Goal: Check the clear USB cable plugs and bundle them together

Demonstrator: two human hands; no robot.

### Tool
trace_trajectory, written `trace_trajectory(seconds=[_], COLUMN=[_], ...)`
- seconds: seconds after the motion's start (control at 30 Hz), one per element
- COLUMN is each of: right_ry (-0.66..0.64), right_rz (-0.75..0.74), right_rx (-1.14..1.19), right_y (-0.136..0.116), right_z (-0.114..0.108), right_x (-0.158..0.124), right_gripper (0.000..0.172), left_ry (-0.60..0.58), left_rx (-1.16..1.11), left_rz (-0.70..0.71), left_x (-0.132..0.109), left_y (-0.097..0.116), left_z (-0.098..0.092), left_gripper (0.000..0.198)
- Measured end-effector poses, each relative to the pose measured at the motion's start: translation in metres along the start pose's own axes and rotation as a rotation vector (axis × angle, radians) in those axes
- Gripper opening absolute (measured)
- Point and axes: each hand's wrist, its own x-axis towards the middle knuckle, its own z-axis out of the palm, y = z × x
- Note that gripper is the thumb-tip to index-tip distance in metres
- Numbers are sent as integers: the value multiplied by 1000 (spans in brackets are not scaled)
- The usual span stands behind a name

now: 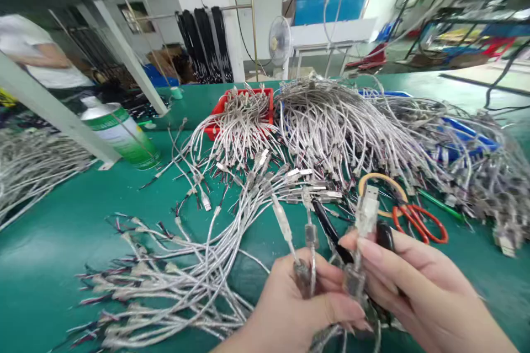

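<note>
Low in the view, slightly right of centre, my left hand (296, 300) is closed around several clear-sheathed USB cables. A USB plug (282, 219) and another beside it stick up from its grip. My right hand (414, 281) pinches the plug end of a USB cable (366, 215) between thumb and forefinger. A black-handled tool (329, 226) passes behind these fingers; its kind is hidden, and whether the right hand grips it I cannot tell. To the left, a bundle of USB cables (232, 242) lies on the green tabletop (45, 276), loose wire ends pointing left.
Behind my hands stand a red bin (271, 105) and a blue bin (476, 135), both heaped with cables. Orange-handled scissors (422, 223) and a tan ring (385, 179) lie near my right hand. A green-white can (120, 135) stands left by a metal post (130, 58). A person (41, 52) is behind.
</note>
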Motion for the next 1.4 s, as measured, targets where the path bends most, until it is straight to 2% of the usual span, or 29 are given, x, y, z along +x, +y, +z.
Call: trace_trajectory(seconds=[0.13, 0.33, 0.43, 0.5, 0.63, 0.8, 0.93, 1.1, 1.23, 1.4], right_ry=[7, -70, -130, -202, -323, -350, -280, -389, -334, -135], right_rz=[-88, -100, -59, -10, 48, 40, 56, 44, 41, 6], right_rx=[59, 104, 138, 176, 276, 287, 304, 259, 198, 116], right_y=[-5, -8, -5, -4, 0, -2, -5, 5, 6, -5], right_z=[4, 5, 5, 5, 1, 1, 5, 0, -5, -1], right_x=[1, 1, -3, -6, -9, -9, -10, -6, -5, -3], right_gripper=[58, 58, 52, 42, 28, 26, 33, 30, 30, 42], left_ry=[8, -31, -14, -7, -41, -95, -111, -147, -177, -69], left_rx=[69, 88, 98, 107, 115, 112, 137, 168, 92, 79], left_rz=[8, -28, -31, -32, -29, -7, 18, 45, 34, -2], left_x=[-1, -2, -3, -4, -5, -4, -3, -2, -2, -7], left_y=[0, -3, -2, 0, 1, -2, -5, -9, -8, 3], left_z=[1, -3, -2, -1, 0, -3, -4, -5, -4, 1], left_gripper=[39, 41, 47, 48, 45, 43, 42, 41, 36, 30])
